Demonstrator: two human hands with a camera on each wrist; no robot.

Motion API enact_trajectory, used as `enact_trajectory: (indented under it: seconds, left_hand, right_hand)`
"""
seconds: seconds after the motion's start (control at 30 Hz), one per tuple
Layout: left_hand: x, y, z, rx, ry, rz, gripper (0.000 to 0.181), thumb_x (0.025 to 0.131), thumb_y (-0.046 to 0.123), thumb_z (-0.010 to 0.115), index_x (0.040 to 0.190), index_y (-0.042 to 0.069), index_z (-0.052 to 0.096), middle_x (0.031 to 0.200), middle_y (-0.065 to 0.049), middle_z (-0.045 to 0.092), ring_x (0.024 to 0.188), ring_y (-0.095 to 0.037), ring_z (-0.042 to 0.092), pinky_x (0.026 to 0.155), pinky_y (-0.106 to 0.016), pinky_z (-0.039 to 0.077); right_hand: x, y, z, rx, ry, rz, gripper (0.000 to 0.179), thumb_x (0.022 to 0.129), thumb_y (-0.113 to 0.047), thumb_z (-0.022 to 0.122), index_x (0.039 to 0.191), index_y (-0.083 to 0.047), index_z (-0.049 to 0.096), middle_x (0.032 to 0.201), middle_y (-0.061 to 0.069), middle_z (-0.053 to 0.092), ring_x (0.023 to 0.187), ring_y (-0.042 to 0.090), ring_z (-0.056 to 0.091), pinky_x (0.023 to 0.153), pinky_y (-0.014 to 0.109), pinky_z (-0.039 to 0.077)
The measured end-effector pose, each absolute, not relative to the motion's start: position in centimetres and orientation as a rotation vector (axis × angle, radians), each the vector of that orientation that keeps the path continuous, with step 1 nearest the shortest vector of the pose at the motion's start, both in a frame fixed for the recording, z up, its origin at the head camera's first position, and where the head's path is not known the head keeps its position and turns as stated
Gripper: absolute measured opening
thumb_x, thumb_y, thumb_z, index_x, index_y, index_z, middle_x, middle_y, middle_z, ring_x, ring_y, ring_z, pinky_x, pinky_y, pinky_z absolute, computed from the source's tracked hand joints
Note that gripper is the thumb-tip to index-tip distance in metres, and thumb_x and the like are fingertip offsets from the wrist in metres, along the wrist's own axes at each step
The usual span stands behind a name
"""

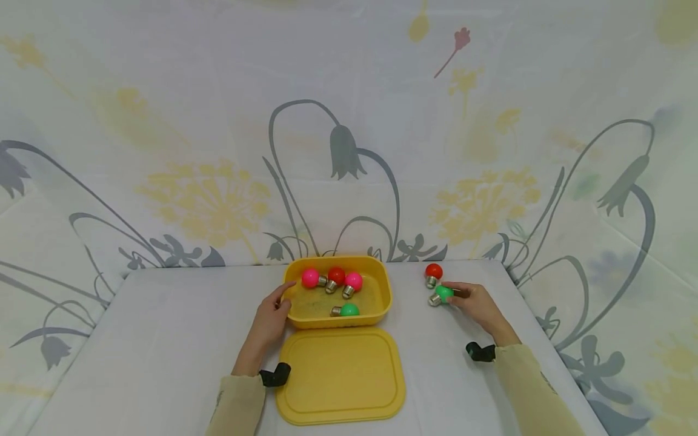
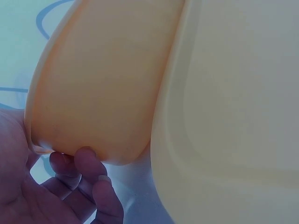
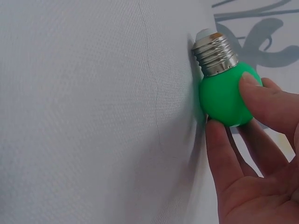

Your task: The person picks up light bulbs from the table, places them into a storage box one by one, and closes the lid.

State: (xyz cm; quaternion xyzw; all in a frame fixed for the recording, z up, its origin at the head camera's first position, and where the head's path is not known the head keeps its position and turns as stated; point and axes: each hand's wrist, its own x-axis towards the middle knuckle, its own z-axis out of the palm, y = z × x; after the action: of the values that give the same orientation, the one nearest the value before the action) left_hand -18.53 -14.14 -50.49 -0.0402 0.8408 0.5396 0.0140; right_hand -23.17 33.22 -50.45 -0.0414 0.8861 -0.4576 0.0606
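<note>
My right hand [image 1: 475, 304] pinches a green light bulb [image 1: 444, 293] by its round globe, right of the yellow container. In the right wrist view the bulb [image 3: 226, 95] sits between thumb and fingers, its silver screw base up and close to the white cloth. My left hand [image 1: 269, 318] holds the left end of the yellow plastic container [image 1: 388, 297], one finger over the rim. Curled fingers [image 2: 91, 165] lie against its wall in the left wrist view. Inside are two pink bulbs [image 1: 310, 278], a red bulb [image 1: 336, 276] and a green bulb [image 1: 349, 310].
A red bulb [image 1: 434, 270] lies on the table just beyond the held one. The flat yellow lid [image 1: 340, 375] rests in front of the container. White cloth [image 1: 163, 351] covers the table, and a flower-printed cloth [image 1: 229, 121] rises behind it and at both sides.
</note>
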Motion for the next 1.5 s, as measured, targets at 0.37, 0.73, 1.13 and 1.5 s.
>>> enact_trajectory:
  seconds: [0.37, 0.73, 1.13, 1.5]
  left_hand:
    - [-18.6, -14.2, -50.8, -0.138, 2.626, 1.670, 0.046, 0.101, 0.010, 0.045, 0.145, 0.017, 0.052, 0.085, -0.009, 0.042, 0.070, -0.021, 0.041, 0.058, -0.027, 0.035]
    - [-18.6, -14.2, -50.8, -0.140, 2.603, 1.701, 0.045, 0.101, 0.010, 0.045, 0.145, 0.017, 0.053, 0.083, -0.008, 0.040, 0.067, -0.020, 0.040, 0.055, -0.026, 0.034]
    - [-18.6, -14.1, -50.7, -0.147, 2.617, 1.689, 0.045, 0.100, 0.010, 0.045, 0.145, 0.016, 0.053, 0.087, -0.010, 0.044, 0.072, -0.022, 0.042, 0.061, -0.028, 0.035]
    - [-18.6, -14.1, -50.8, -0.133, 2.622, 1.685, 0.046, 0.100, 0.009, 0.045, 0.145, 0.014, 0.053, 0.103, -0.014, 0.052, 0.080, -0.023, 0.045, 0.068, -0.032, 0.037]
  right_hand:
    - [-23.0, 33.1, -50.3, -0.133, 2.657, -1.396, 0.042, 0.092, -0.010, 0.070, 0.132, 0.001, 0.063, 0.133, 0.024, 0.058, 0.120, 0.038, 0.057, 0.093, 0.036, 0.048]
    - [-22.8, 32.7, -50.1, -0.130, 2.671, -1.377, 0.041, 0.093, -0.010, 0.069, 0.132, 0.000, 0.063, 0.134, 0.022, 0.058, 0.119, 0.037, 0.058, 0.094, 0.039, 0.048]
    - [-22.7, 32.3, -49.8, -0.137, 2.678, -1.378, 0.041, 0.092, -0.010, 0.069, 0.132, -0.001, 0.063, 0.134, 0.021, 0.058, 0.122, 0.040, 0.055, 0.096, 0.046, 0.048]
    - [-22.4, 31.9, -49.4, -0.154, 2.669, -1.396, 0.041, 0.091, -0.011, 0.070, 0.130, 0.000, 0.064, 0.130, 0.021, 0.061, 0.120, 0.040, 0.056, 0.094, 0.046, 0.048]
